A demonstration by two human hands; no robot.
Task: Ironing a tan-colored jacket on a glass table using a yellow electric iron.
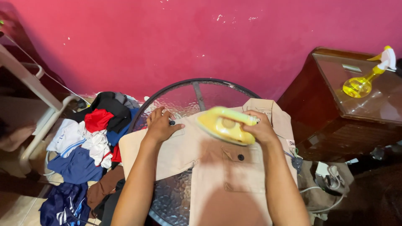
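Both forearms reach forward from the lower edge of the view, bare to the elbow. The right hand (261,129) has its grip closed around the handle of a yellow clothes iron (225,124), knuckles up, wrist roughly level. The iron is tipped, so its pale yellow underside partly faces the camera; its long axis runs left to right, with the far end extending left from the grip. Whether it touches the cloth cannot be told.

The left hand (161,124) lies flat, palm down, fingers spread and pointing away from the person, pressing the beige shirt (217,167) near its left sleeve. That grip holds nothing; it only rests on the fabric, left of the iron and a little apart from it.

The shirt is spread on a round glass counter (197,94) with a dark rim, directly beneath both hands. A dark button (240,157) on a chest pocket lies just below the right grip, and another sits by the left fingertips. A small white label (291,143) is sewn on the sleeve to the right of the right wrist.

Left of the left arm, a pile of clothes (90,142) in red, black, white and blue lies on the floor. Far right of the iron, a yellow spray bottle (368,77) stands on a dark wooden side table (318,121).
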